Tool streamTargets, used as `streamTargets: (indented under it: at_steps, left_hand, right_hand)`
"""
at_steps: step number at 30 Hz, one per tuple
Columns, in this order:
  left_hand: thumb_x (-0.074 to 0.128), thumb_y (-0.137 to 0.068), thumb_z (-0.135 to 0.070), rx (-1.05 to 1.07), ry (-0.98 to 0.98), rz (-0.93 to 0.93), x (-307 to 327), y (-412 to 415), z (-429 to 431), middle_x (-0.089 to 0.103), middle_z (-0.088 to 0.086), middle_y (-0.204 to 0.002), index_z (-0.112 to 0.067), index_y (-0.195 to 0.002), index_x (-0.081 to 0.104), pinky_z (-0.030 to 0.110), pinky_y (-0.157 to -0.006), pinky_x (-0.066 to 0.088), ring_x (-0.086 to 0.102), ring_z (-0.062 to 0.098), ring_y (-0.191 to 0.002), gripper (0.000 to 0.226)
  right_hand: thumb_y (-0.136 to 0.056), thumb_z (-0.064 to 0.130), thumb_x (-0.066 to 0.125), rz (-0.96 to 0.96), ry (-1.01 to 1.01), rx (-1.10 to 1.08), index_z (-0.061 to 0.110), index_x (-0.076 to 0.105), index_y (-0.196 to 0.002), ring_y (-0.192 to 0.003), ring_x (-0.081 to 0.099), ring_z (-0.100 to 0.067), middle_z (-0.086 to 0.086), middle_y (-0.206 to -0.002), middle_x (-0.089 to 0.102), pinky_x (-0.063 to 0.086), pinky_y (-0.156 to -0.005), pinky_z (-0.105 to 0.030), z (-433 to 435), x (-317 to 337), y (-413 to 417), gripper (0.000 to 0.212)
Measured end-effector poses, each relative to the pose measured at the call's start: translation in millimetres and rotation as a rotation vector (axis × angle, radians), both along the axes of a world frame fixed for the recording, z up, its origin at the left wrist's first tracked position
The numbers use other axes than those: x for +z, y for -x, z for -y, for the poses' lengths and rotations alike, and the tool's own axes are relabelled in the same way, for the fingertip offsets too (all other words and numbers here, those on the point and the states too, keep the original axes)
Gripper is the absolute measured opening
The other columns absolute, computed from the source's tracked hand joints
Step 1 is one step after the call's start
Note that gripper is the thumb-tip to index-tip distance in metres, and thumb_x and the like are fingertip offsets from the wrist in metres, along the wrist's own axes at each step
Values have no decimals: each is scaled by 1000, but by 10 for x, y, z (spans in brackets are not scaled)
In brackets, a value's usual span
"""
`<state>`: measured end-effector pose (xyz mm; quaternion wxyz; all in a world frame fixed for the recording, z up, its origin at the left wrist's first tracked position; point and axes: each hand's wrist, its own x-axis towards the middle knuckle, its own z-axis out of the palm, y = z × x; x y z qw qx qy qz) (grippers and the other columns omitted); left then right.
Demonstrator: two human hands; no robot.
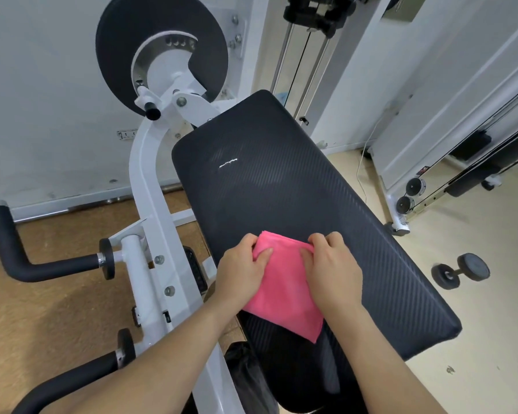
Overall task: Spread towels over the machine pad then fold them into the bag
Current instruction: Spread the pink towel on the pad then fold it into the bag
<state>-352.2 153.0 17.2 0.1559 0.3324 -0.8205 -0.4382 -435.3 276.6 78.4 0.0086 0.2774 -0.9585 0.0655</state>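
Observation:
A folded pink towel [281, 291] lies on the near end of the long black machine pad [281, 180]. My left hand [243, 270] pinches the towel's far left corner, thumb on top. My right hand [332, 270] grips its far right corner with curled fingers. The towel's near corner hangs a little over the pad's front edge. Below the pad, something dark like a black bag [245, 375] shows between my forearms; I cannot tell whether it is open.
The white machine frame [150, 204] with black padded handles [27, 258] stands left of the pad. A round black disc [162, 49] sits on the frame at the back. A dumbbell [461, 270] lies on the floor at right, near a cable machine [431, 189].

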Motion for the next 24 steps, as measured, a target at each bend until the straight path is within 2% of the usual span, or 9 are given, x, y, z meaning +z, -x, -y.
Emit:
streamTargets:
  at_steps: [5,11,14,16,18,20,21,22,24]
  left_hand:
    - [52,-97,-33,52,-72,-36,-7,-33,-110,62,-4,-82,-15,-96,54,35,-69,49,59,13,-75,18]
    - [50,-97,-26,43,-135,-16,51,8,-120,60,-1,-113,-19,-126,45,34,-87,50,60,18,-103,30]
    - [55,-91,-15,23,-76,5,65,62,-45,47,3,-130,-24,-139,36,31,-97,40,46,21,-119,52]
    - [56,-81,-6,-139,18,22,172,69,66,37,-2,-142,-31,-145,31,40,-106,33,32,21,-132,73]
    - [60,-74,-10,-459,159,122,392,70,173,37,-12,-142,-36,-141,37,49,-113,17,24,14,-138,75]
    - [63,-78,-25,-699,213,207,616,66,234,53,-16,-116,-32,-120,51,49,-115,11,41,10,-125,44]
    - [64,-82,-34,-750,212,222,695,67,264,59,-15,-100,-28,-107,56,45,-113,24,53,9,-108,27]
    - [64,-85,-42,-767,175,212,763,57,301,60,-13,-88,-24,-97,58,39,-101,39,58,9,-91,22]
    - [66,-88,-44,-746,-13,124,845,7,392,66,-7,-84,-20,-94,63,31,-75,51,63,10,-78,25]
  right_hand:
    - [-93,46,55,55,-147,140,25,55,-128,-109,42,-19,2,-119,46,49,-72,-31,-118,149,110,41]
    - [-97,38,50,105,-176,144,16,58,-116,-100,47,-21,-1,-107,51,50,-82,-37,-36,162,102,31]
    - [-97,35,49,162,-139,173,16,52,-114,-98,47,-22,-3,-108,52,47,-81,-35,-41,185,96,25]
    - [-94,27,55,267,-38,249,20,52,-105,-90,54,-21,1,-99,58,48,-76,-37,-29,249,114,14]
    - [-88,22,64,372,79,330,24,54,-92,-78,59,-16,7,-85,63,50,-70,-38,-12,346,111,11]
    - [-82,21,73,466,203,377,26,59,-84,-72,60,-9,8,-78,65,51,-66,-32,-2,452,98,15]
    - [-79,23,77,496,262,384,27,62,-83,-70,60,-7,7,-77,66,50,-65,-27,0,507,88,17]
    - [-77,25,81,525,338,377,27,63,-85,-69,60,-5,6,-78,67,50,-64,-24,-5,551,86,19]
    - [-75,31,82,702,556,284,26,65,-95,-76,65,-7,1,-86,71,54,-70,-24,-58,593,105,27]
